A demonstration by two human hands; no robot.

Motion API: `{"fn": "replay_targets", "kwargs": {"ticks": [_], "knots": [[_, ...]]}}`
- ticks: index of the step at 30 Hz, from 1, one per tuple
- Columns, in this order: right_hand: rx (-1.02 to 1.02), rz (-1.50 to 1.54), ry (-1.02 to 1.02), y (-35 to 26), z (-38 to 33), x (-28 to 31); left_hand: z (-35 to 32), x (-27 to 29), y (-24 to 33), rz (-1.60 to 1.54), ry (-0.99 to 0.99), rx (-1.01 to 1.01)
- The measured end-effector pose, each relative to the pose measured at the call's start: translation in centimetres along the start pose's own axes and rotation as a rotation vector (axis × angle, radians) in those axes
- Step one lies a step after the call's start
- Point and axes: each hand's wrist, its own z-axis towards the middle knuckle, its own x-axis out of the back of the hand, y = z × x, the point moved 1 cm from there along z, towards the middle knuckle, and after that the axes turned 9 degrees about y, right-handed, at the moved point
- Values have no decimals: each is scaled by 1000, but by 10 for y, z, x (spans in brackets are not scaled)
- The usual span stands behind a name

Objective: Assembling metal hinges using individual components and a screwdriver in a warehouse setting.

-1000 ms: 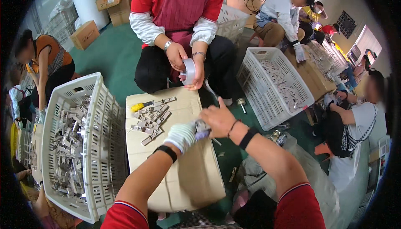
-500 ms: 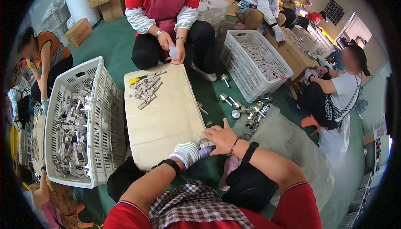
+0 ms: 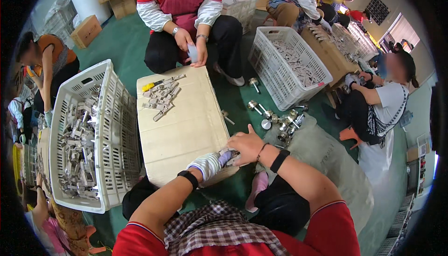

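Observation:
My left hand (image 3: 209, 163), in a striped glove with purplish fingertips, meets my bare right hand (image 3: 245, 147) at the near right corner of a pale cardboard-like board (image 3: 184, 137). The fingers of both are closed around a small shiny piece (image 3: 232, 158), mostly hidden between them, so I cannot tell its kind. My right thumb points up and away. Farther off on the board lies a loose group of flat, narrow metal parts (image 3: 161, 98), with a small yellow piece (image 3: 149, 86) at its left edge.
A white slatted crate (image 3: 108, 148) of metal parts stands left, another crate (image 3: 284, 81) far right. Round-headed metal fittings (image 3: 284, 125) lie on the green floor beside a translucent plastic sheet (image 3: 322, 162). A person (image 3: 191, 27) squats across the board, holding a pale object; others work around.
My hands, still together, have shifted slightly up and to the right, and the shiny piece is now more covered by fingers. The view has moved a little.

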Motion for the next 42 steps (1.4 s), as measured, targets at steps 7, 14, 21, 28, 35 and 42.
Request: {"fn": "replay_targets", "kwargs": {"ticks": [7,14,21,28,35,42], "knots": [[-75,186,-211,22,39,15,-5,11,24,120,184,48],[-60,238,-155,38,61,-3,9,22,0,76,128,-12],[138,73,278,14,20,3,39,37,-13,-65,-116,38],[114,85,131,28,54,0,39,41,-23,-100,31,-72],[13,455,-296,63,105,4,43,41,-18,195,223,-48],[123,331,63,74,110,-3,62,59,-34,152,145,-46]]}}
